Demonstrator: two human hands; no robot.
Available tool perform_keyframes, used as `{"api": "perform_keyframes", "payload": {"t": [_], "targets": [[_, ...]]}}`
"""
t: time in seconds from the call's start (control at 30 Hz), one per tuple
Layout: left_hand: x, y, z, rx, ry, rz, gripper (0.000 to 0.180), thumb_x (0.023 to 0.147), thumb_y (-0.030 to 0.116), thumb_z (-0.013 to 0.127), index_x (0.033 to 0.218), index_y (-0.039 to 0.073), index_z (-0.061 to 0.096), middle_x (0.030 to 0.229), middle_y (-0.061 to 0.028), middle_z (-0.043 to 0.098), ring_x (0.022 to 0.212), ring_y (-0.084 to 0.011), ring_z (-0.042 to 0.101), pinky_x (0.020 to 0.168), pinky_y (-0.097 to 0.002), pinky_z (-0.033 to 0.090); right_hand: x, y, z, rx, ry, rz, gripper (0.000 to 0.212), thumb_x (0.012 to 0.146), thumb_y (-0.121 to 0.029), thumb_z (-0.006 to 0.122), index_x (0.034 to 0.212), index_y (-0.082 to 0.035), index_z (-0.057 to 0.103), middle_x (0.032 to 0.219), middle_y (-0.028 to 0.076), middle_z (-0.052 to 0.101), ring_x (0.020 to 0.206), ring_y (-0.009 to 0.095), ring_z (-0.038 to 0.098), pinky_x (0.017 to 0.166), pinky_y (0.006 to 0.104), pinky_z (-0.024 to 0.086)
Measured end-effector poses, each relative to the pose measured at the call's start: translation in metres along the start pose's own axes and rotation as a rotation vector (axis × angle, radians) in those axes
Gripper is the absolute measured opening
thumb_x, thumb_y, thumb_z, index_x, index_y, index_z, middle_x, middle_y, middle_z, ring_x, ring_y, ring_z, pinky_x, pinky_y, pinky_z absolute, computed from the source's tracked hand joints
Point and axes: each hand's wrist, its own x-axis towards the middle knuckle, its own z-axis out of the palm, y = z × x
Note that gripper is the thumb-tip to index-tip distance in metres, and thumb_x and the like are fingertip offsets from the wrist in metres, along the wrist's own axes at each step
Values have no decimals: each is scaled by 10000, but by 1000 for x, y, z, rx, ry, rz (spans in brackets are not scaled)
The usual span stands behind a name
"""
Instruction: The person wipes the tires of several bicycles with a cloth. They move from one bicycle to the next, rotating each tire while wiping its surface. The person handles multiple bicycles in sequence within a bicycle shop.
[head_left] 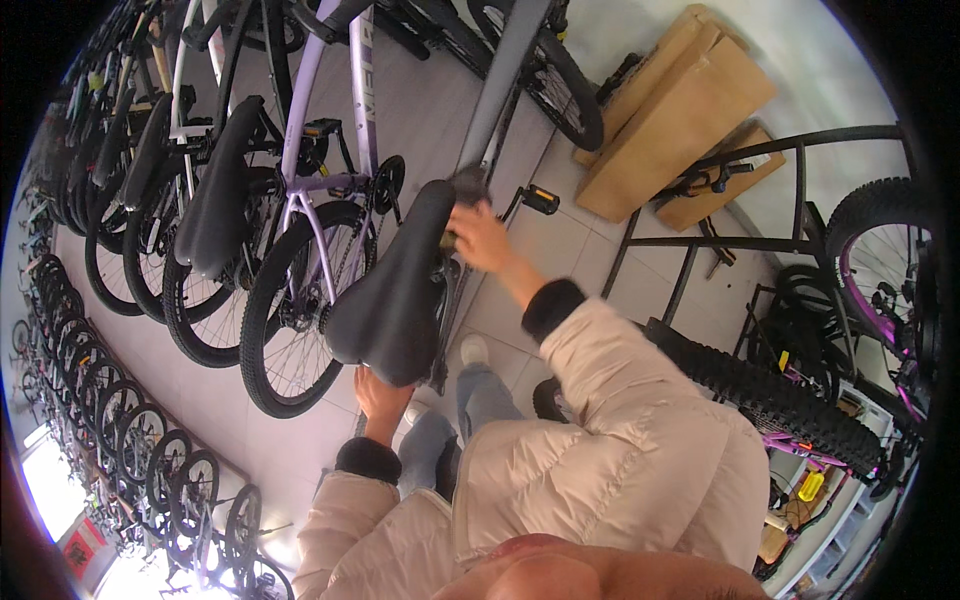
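Observation:
A black bicycle saddle (395, 290) fills the middle of the view, mounted on a grey-framed bicycle (505, 70). My right hand (478, 238) reaches forward past the saddle's right side and grips the frame just below the seat, fingers closed around it. My left hand (376, 393) is under the rear of the saddle, touching its underside; the fingers are hidden by the saddle. Both arms wear cream padded sleeves with black cuffs.
A lilac-framed bicycle (330, 150) stands close on the left, ahead of a long row of parked bikes (150, 170). Cardboard boxes (675, 110) lean on the wall at right, beside a black metal rack (780, 200) and knobby tyres (770, 390). Floor is pale tile.

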Motion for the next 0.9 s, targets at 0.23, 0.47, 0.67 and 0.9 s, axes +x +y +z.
{"api": "perform_keyframes", "payload": {"t": [0.23, 0.47, 0.67, 0.9], "targets": [[11, 5, 7, -54, 29, -54, 586, 588, 382, 751, 1032, 20, 626, 1021, -198, 635, 1017, -380, 569, 909, -436, 440, -59, -11, 58, 518, 265, 609, 390, 761, 5, 467, 1111, -56, 628, 1139, 140, 599, 944, 293, 558, 858, 366, 439], [8, 3, 10, -109, -36, -132, 613, 544, 323, 816, 1045, 30, 618, 1055, -171, 627, 1055, -359, 544, 944, -427, 422, -49, -20, 22, 881, 664, 601, 347, 827, -19, 453, 1143, -30, 596, 960, 77, 631, 834, 152, 572, 763, 284, 459], [10, 6, 2, -55, -65, -100, 629, 566, 373, 803, 1049, 16, 615, 1036, -164, 598, 1054, -350, 528, 929, -427, 419, -42, -78, 59, 499, 381, 450, 374, 770, -45, 555, 1140, 0, 528, 1043, 194, 523, 1024, 408, 478, 909, 471, 389], [7, 8, -3, 46, -55, -1, 733, 619, 407, 742, 1164, -34, 531, 1110, -167, 581, 1080, -318, 533, 980, -432, 385, -119, -106, 84, 671, 183, 786, 350, 852, -98, 497, 1188, -7, 529, 958, 151, 571, 916, 314, 572, 812, 429, 454]]}}
